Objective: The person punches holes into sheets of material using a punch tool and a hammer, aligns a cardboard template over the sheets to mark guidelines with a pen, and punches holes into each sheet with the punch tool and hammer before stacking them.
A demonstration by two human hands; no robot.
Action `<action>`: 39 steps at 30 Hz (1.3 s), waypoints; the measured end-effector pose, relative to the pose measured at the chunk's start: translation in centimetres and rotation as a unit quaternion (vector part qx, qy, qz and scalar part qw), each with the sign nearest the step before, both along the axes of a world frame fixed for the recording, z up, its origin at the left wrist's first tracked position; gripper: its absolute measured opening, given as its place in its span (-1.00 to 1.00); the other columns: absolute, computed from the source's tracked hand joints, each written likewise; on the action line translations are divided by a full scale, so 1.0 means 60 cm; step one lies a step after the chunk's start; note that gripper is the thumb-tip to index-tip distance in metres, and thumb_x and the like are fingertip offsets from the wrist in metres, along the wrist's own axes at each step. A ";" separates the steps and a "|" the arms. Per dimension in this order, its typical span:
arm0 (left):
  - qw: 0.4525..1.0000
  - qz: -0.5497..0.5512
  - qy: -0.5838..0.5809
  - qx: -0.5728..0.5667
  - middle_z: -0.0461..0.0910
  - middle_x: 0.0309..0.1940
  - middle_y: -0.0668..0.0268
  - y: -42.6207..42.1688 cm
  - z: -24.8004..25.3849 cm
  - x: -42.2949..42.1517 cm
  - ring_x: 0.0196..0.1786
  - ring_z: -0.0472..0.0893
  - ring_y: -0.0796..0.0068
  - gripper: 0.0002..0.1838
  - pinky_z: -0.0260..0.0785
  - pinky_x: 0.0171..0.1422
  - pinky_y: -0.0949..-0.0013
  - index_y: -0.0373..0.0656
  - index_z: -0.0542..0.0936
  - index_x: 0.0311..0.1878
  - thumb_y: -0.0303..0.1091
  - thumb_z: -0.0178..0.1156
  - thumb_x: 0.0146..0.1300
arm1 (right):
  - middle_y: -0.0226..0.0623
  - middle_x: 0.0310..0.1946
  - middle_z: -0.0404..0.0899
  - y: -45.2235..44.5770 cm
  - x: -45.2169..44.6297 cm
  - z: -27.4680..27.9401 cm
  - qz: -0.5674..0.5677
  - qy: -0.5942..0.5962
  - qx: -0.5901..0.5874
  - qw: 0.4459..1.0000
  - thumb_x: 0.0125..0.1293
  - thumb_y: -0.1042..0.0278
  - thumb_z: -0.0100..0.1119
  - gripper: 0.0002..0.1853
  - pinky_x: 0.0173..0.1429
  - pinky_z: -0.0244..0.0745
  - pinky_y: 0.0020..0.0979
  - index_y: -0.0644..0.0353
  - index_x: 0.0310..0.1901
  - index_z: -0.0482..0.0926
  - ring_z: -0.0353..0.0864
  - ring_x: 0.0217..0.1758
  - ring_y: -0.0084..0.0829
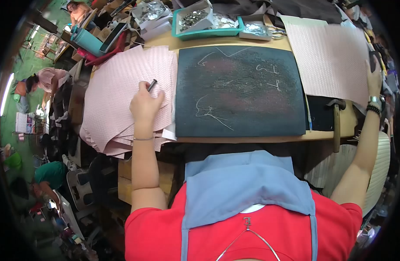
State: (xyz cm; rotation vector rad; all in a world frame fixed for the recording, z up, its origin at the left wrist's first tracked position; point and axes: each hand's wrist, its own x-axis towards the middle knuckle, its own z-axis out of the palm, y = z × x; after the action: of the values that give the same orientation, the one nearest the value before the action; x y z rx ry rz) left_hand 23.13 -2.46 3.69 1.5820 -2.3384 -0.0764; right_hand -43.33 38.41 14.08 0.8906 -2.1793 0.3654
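Nearest the lens: the wearer's blue apron (pixel 248 187) over a red shirt (pixel 158 235). Beyond it, a dark mat (pixel 243 119) on the wooden table (pixel 350 117), strewn with loose pale threads (pixel 217 116).

Left of mat: pile of pink textured sheets (pixel 115 87), layers fanned unevenly at the near edge. Right of mat: a separate pink sheet (pixel 335 56), lying at a slant, its left side close against the mat's edge. Below this sheet, a hammer (pixel 337 126), handle reaching past the table's front edge. Far side: teal tray (pixel 221 33) of small metallic parts.

Left hand (pixel 145 106): over the pile, thumb and fingers drawn in around a short dark rod (pixel 153 85). Right hand (pixel 374 80): at the far right border of the separate sheet; fingers partly obscured, cannot tell whether they pinch it or merely touch.

Step in hand (judged): sheet handling, one piece apart from the stack, both hands spread wide. Requirement for a move of that piece: firm hold at its border, support against sagging, passage clear of the hammer; the rod kept off the pink surface.
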 end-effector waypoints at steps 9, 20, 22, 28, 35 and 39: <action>0.802 -0.180 0.489 0.293 0.58 -0.29 0.31 0.027 0.040 -0.052 -0.32 0.55 0.50 -0.78 0.43 -0.23 0.41 -0.24 0.47 0.01 -0.45 0.11 0.31 | -0.34 -0.11 0.62 -0.070 0.450 -0.171 0.264 -0.487 -0.187 0.811 0.41 0.31 0.12 -0.68 0.00 0.47 -0.59 0.30 0.10 0.52 0.57 -0.09 -0.59; 0.849 -0.294 0.314 0.306 0.51 -0.39 0.49 0.133 -0.012 -0.205 -0.40 0.32 0.77 -0.73 0.21 -0.31 0.64 -0.20 0.56 -0.03 -0.31 0.28 0.27 | -0.32 -0.22 0.61 -0.173 0.532 -0.180 0.207 -0.736 -0.104 0.636 0.31 -0.06 0.17 -0.35 -0.28 0.51 -0.61 0.26 0.26 0.36 0.57 -0.34 -0.63; 0.907 -0.239 0.280 0.202 0.54 -0.51 0.34 0.087 -0.023 -0.149 -0.52 0.37 0.62 -0.65 0.29 -0.41 0.46 -0.19 0.59 -0.03 -0.21 0.31 0.19 | -0.36 -0.30 0.62 -0.179 0.535 -0.188 0.204 -0.702 -0.087 0.677 0.28 0.08 0.24 -0.40 -0.34 0.50 -0.62 0.26 0.24 0.38 0.56 -0.40 -0.65; 0.982 -0.094 0.116 0.112 0.66 -0.34 0.08 0.018 -0.028 -0.045 -0.27 0.65 0.22 -0.47 0.44 -0.15 0.26 -0.15 0.58 0.01 0.07 0.29 0.13 | -0.46 -0.44 0.57 -0.182 0.525 -0.215 0.277 -0.661 -0.112 0.689 0.20 0.39 0.32 -0.56 -0.47 0.41 -0.70 0.26 0.10 0.48 0.48 -0.48 -0.77; 0.989 -0.072 0.085 0.100 0.66 -0.35 0.09 0.029 -0.023 -0.056 -0.27 0.66 0.22 -0.41 0.44 -0.14 0.26 -0.11 0.58 0.04 0.14 0.30 0.08 | -0.46 -0.40 0.61 -0.123 0.499 -0.216 0.191 -0.640 -0.166 0.725 0.24 0.32 0.30 -0.63 -0.36 0.45 -0.66 0.24 0.05 0.52 0.52 -0.41 -0.74; 0.986 -0.073 0.096 0.117 0.64 -0.40 0.19 0.039 -0.017 -0.061 -0.35 0.59 0.39 -0.46 0.41 -0.19 0.34 -0.15 0.60 0.00 0.10 0.30 0.12 | -0.43 -0.41 0.64 -0.157 0.537 -0.216 0.239 -0.565 -0.088 0.785 0.17 0.21 0.36 -0.57 -0.30 0.47 -0.59 0.25 0.02 0.55 0.54 -0.41 -0.69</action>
State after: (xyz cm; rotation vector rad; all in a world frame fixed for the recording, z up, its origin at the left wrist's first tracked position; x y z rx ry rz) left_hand 19.46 -0.12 2.66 1.4268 -2.3555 -0.5313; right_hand -11.08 29.00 1.14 1.3028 -2.8093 1.6943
